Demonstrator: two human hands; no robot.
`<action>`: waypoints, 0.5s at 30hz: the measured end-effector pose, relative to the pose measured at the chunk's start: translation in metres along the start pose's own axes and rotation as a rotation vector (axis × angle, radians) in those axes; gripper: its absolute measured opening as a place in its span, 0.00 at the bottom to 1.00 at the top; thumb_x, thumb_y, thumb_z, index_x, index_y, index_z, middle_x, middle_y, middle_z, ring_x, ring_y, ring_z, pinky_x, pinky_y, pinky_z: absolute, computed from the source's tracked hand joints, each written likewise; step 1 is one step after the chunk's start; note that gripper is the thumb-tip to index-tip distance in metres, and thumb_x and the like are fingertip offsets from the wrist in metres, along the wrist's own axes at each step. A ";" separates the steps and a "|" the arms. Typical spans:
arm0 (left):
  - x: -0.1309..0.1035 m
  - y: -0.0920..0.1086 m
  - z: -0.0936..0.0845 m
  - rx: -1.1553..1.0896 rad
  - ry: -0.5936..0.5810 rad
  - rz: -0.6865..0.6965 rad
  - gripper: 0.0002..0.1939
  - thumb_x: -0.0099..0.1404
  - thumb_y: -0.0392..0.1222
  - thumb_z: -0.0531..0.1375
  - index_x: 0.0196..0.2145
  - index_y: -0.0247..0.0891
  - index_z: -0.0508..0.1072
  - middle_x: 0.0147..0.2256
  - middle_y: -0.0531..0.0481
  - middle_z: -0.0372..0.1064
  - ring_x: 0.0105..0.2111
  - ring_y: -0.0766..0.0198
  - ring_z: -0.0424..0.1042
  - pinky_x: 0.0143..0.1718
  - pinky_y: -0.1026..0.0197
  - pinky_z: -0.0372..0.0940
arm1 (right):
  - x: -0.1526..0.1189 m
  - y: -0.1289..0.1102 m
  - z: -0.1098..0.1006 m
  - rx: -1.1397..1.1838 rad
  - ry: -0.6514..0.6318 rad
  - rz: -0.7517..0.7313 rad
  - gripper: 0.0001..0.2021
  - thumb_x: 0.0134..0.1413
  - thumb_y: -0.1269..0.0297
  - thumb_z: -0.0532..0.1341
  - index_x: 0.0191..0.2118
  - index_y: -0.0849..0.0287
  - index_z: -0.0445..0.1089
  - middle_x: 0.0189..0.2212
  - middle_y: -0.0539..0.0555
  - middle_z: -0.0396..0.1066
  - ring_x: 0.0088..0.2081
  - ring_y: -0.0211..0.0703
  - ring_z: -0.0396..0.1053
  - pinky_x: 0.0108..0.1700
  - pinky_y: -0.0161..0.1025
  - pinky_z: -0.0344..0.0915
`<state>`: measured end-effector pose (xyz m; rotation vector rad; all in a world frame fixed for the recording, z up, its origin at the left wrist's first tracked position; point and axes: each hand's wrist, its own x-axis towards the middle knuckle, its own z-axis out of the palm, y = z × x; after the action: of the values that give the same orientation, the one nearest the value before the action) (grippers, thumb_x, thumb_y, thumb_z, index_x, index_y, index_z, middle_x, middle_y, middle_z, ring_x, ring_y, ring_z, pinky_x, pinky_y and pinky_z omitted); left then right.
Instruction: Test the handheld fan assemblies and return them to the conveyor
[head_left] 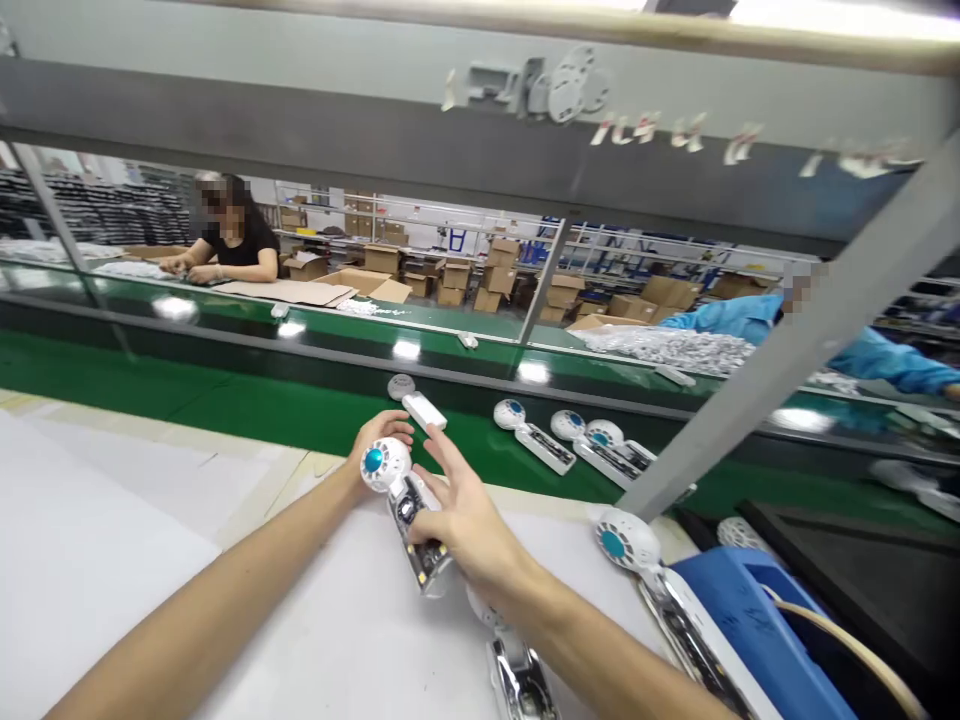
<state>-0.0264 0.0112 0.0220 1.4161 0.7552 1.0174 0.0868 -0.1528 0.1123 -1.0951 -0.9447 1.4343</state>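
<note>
A small white handheld fan (pixel 401 500) with a blue hub and an open handle showing its circuit board sits between both my hands above the white worktop (pixel 112 540). My left hand (pixel 375 440) cups the round fan head. My right hand (pixel 457 515) grips the handle, index finger stretched forward. Just beyond my fingers another white fan (pixel 416 402) lies face down on the green conveyor belt (pixel 247 400).
Three more open fans (pixel 529 432) (pixel 581 445) (pixel 622 450) lie on the belt to the right. Another fan (pixel 637 555) rests by a blue fixture (pixel 757 620); a further unit (pixel 517 675) lies under my right forearm. A grey diagonal frame bar (pixel 780 370) crosses right. Two people work across the line.
</note>
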 end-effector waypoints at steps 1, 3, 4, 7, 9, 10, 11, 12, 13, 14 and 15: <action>0.000 0.008 -0.002 0.002 -0.039 -0.016 0.24 0.70 0.55 0.48 0.45 0.32 0.71 0.37 0.42 0.72 0.34 0.59 0.73 0.37 0.56 0.70 | 0.005 0.006 -0.001 0.004 0.025 -0.025 0.56 0.27 0.81 0.62 0.70 0.51 0.48 0.64 0.59 0.57 0.67 0.53 0.52 0.50 0.39 0.68; -0.003 0.021 -0.002 0.050 -0.130 -0.050 0.24 0.68 0.57 0.48 0.44 0.34 0.72 0.37 0.43 0.73 0.33 0.58 0.73 0.34 0.57 0.68 | 0.014 0.016 -0.006 -0.043 0.029 -0.068 0.53 0.29 0.79 0.62 0.68 0.53 0.52 0.63 0.58 0.59 0.67 0.53 0.52 0.53 0.40 0.67; -0.006 0.025 0.000 0.095 -0.167 -0.066 0.22 0.65 0.56 0.52 0.41 0.34 0.72 0.35 0.45 0.73 0.32 0.59 0.72 0.32 0.58 0.67 | 0.018 0.019 -0.009 -0.113 0.004 -0.076 0.51 0.31 0.78 0.62 0.68 0.54 0.53 0.63 0.58 0.60 0.66 0.53 0.55 0.53 0.42 0.67; -0.012 0.029 0.010 0.252 -0.213 -0.081 0.12 0.57 0.46 0.60 0.25 0.34 0.69 0.24 0.52 0.66 0.24 0.65 0.64 0.26 0.63 0.57 | 0.026 0.017 -0.022 -0.490 -0.128 -0.105 0.45 0.39 0.73 0.64 0.68 0.57 0.55 0.65 0.61 0.57 0.62 0.55 0.60 0.57 0.45 0.64; -0.016 0.029 0.018 0.339 -0.224 -0.051 0.12 0.56 0.42 0.60 0.20 0.35 0.66 0.21 0.54 0.62 0.24 0.67 0.60 0.27 0.63 0.52 | 0.031 0.007 -0.037 -0.774 -0.169 -0.170 0.38 0.45 0.67 0.64 0.66 0.57 0.60 0.62 0.60 0.62 0.59 0.53 0.65 0.58 0.43 0.63; -0.018 0.029 0.022 0.376 -0.235 -0.033 0.12 0.56 0.41 0.60 0.18 0.36 0.65 0.20 0.55 0.61 0.24 0.67 0.58 0.28 0.63 0.51 | 0.035 0.001 -0.046 -0.906 -0.148 -0.191 0.34 0.48 0.65 0.64 0.64 0.56 0.63 0.59 0.58 0.67 0.57 0.50 0.67 0.57 0.41 0.63; -0.021 0.029 0.026 0.408 -0.250 -0.020 0.13 0.56 0.41 0.60 0.18 0.36 0.66 0.19 0.56 0.60 0.24 0.67 0.57 0.28 0.63 0.49 | 0.040 -0.006 -0.057 -1.023 -0.097 -0.200 0.31 0.51 0.64 0.63 0.63 0.55 0.65 0.56 0.56 0.70 0.55 0.48 0.69 0.56 0.39 0.63; -0.024 0.029 0.029 0.434 -0.268 -0.012 0.13 0.56 0.41 0.61 0.17 0.36 0.66 0.18 0.56 0.59 0.23 0.68 0.55 0.27 0.62 0.48 | 0.045 -0.011 -0.069 -1.132 -0.013 -0.181 0.28 0.54 0.63 0.61 0.62 0.55 0.66 0.54 0.55 0.72 0.54 0.47 0.69 0.55 0.38 0.63; -0.026 0.029 0.033 0.451 -0.286 -0.010 0.14 0.55 0.42 0.63 0.16 0.36 0.67 0.17 0.57 0.59 0.22 0.68 0.54 0.27 0.62 0.46 | 0.051 -0.015 -0.082 -1.208 0.092 -0.148 0.27 0.55 0.64 0.61 0.62 0.58 0.65 0.55 0.58 0.70 0.56 0.49 0.68 0.57 0.39 0.62; -0.028 0.029 0.035 0.457 -0.301 -0.012 0.15 0.54 0.43 0.64 0.16 0.37 0.68 0.16 0.57 0.59 0.21 0.68 0.54 0.27 0.62 0.46 | 0.057 -0.017 -0.096 -1.262 0.202 -0.117 0.27 0.57 0.66 0.59 0.63 0.62 0.63 0.59 0.62 0.66 0.60 0.53 0.63 0.60 0.43 0.59; -0.027 0.030 0.037 0.452 -0.306 -0.014 0.14 0.54 0.43 0.66 0.17 0.37 0.69 0.17 0.56 0.61 0.21 0.67 0.56 0.26 0.61 0.46 | 0.064 -0.018 -0.109 -1.304 0.315 -0.080 0.27 0.58 0.69 0.58 0.63 0.67 0.61 0.61 0.68 0.61 0.63 0.59 0.58 0.62 0.49 0.55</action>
<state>-0.0077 -0.0323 0.0495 1.8989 0.7937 0.6152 0.1944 -0.0881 0.0913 -2.0751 -1.6964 0.4015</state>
